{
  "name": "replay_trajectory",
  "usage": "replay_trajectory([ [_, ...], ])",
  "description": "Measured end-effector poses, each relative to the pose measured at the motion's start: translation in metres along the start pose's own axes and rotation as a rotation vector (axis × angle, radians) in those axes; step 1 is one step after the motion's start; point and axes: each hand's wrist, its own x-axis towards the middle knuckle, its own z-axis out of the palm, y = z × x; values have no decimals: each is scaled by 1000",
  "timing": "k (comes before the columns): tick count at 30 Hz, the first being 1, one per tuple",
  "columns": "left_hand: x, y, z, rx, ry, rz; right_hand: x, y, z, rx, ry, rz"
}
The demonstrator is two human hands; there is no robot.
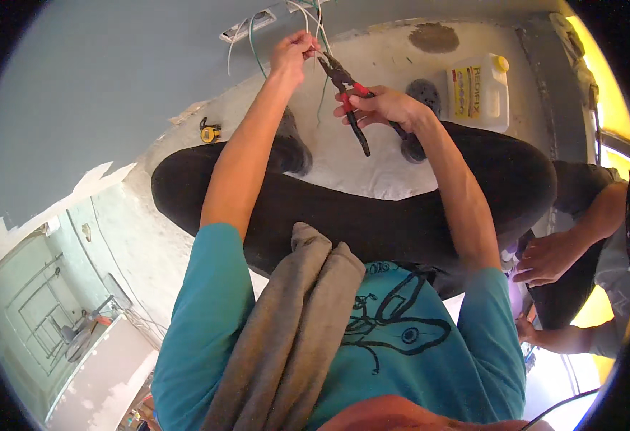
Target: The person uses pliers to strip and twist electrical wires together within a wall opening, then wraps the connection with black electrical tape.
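Note:
My left hand [292,56] is raised near the wall with its fingertips pinched on a thin wire, whose end is hard to make out. In my right hand [385,108] is a pair of pliers [338,75] with red and black handles. The handles stand apart, and the jaws point up toward my left fingertips, right beside the wire. Whether the jaws touch the wire is too small to tell. White wires [320,21] and a green wire [254,52] hang loose from a white rectangular wall box [249,26] and another opening at the top.
A yellow and black tape measure [211,131] lies on the floor at left. On the right stands a white jug [498,93] with a yellow cap, near my shoe [424,93]. Another person's hand [550,258] shows at the right edge. A grey cloth [286,316] hangs over my front.

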Motion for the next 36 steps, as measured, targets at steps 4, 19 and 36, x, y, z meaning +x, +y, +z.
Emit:
replay_trajectory([
  [4,-2,-2,-1,-9,-12,-2,2,-1,3,17,-20,-16],
  [19,1,1,-1,11,35,3,25,15,5,-671,432,-157],
  [36,-5,13,13,79,96,-42,10,23,-11,-732,513,-234],
])
